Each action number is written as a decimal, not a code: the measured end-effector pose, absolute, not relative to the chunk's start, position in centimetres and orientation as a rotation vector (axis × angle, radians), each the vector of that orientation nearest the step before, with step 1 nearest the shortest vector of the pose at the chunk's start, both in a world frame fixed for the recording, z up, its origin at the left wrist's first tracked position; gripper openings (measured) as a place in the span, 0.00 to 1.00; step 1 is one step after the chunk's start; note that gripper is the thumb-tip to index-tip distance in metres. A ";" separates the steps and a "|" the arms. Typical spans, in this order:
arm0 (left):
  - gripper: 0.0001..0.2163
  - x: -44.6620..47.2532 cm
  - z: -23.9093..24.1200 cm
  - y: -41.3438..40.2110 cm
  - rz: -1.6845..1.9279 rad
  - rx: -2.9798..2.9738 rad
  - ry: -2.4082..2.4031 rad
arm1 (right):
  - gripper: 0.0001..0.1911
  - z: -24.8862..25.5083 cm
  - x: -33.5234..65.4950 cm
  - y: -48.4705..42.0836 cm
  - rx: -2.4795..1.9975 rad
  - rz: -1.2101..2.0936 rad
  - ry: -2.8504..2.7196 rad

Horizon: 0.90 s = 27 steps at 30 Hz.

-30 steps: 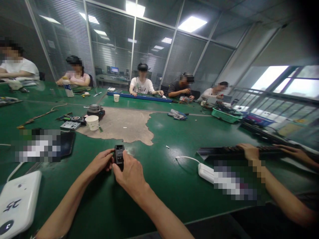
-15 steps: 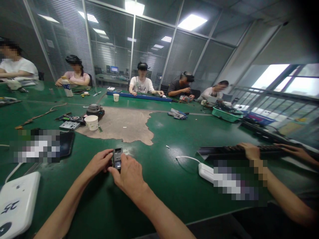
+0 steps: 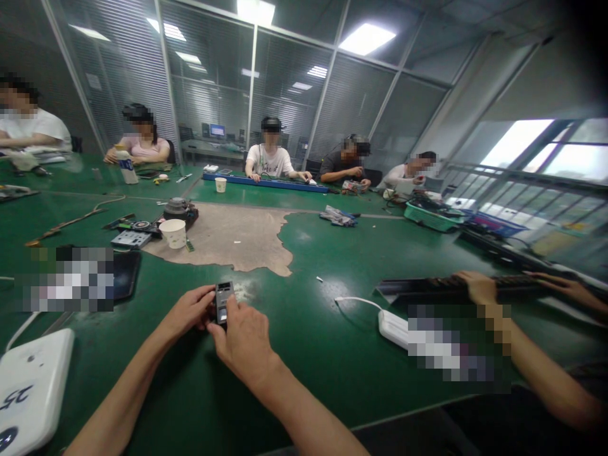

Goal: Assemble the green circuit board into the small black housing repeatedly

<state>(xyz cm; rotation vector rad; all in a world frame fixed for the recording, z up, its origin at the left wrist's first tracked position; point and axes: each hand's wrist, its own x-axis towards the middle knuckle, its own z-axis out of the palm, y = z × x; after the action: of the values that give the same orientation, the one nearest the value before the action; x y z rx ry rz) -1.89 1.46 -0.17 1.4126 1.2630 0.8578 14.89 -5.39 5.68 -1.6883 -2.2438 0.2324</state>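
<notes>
Upright between my hands is a small dark-grey rectangular device (image 3: 223,294) with slots near its top and a pale, shiny patch lower down. My left hand (image 3: 194,309) grips its left edge, fingertips partly hidden behind it. On the other side, my right hand (image 3: 249,334) holds the lower right part, with the index finger against its face and the thumb at the bottom edge. The device is just above or on the green table (image 3: 304,354); I cannot tell which.
A white power bank-like box (image 3: 40,380) stands at the left, near a dark tablet-like slab (image 3: 127,275). Ahead are a paper cup (image 3: 173,234) and electronic parts (image 3: 133,239). At right, a co-worker's hands (image 3: 479,288) rest on a long black part (image 3: 422,291) beside a white cabled block (image 3: 393,328).
My right hand's fingers have shifted slightly on the device, showing more of its face. My left hand keeps almost the same place.
</notes>
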 end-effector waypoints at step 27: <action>0.31 -1.9 -0.2 1.5 0.809 1.392 1.282 | 0.25 5.3 23.4 -5.7 -1.848 0.076 -1.930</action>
<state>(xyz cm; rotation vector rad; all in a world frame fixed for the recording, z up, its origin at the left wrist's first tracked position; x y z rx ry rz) -1.94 1.52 -0.19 1.3917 1.2818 0.8092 23.42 -5.68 5.31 -1.8477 -1.9304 0.0759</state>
